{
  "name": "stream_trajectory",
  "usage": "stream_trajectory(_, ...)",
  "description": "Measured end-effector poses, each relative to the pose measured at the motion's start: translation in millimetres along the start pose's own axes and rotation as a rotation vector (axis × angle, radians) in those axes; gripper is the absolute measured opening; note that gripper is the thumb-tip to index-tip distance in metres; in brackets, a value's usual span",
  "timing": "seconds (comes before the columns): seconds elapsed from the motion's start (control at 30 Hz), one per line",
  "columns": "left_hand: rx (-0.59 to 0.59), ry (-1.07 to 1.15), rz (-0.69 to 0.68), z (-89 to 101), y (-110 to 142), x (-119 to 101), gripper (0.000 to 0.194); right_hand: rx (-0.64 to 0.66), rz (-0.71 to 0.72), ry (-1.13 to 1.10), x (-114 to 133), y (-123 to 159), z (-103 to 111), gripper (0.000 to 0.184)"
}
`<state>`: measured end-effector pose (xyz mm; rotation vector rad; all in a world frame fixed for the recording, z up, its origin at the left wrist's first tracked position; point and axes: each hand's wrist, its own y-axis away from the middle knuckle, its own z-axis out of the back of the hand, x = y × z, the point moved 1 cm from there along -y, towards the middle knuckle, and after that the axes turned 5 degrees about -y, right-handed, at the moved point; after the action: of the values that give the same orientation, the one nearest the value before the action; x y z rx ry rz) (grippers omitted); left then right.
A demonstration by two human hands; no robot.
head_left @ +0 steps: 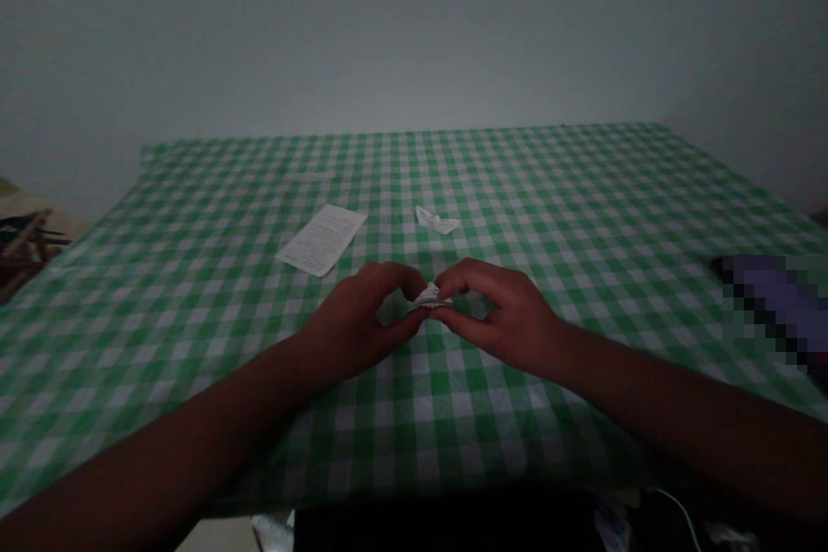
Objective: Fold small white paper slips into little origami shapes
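White folded paper (429, 297) is pinched between the left hand (353, 319) and right hand (508, 319), both grips pressed on it over the green gingham table (194, 276). A printed sheet (322, 240) lies at 11 o'clock, a paper scrap (438, 221) at 12. Squeezing too hard could tear the paper.
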<state>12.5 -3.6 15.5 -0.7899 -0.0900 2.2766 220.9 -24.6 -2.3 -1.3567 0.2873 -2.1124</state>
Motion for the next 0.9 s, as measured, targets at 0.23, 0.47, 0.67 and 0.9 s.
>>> stream_trajectory(0.23,0.031,0.226,0.094,-1.7,-3.1,-4.7,0.016,-0.057,-0.211,-0.282,-3.1,0.8,-5.1,0.017)
stream_trajectory(0.47,0.049,0.373,0.155,-6.0,-0.9,-1.1,0.016,-0.072,-0.350,-0.514,-6.1,1.0,-9.6,0.017)
stream_trajectory(0.67,0.025,0.431,0.149,-6.9,-0.7,0.4,0.013,-0.045,-0.475,-0.598,-5.8,-0.6,-8.8,0.024)
stream_trajectory(0.9,0.035,0.371,0.134,-4.6,-0.5,-4.6,0.012,-0.005,-0.477,-0.535,-2.6,0.5,-7.0,0.013)
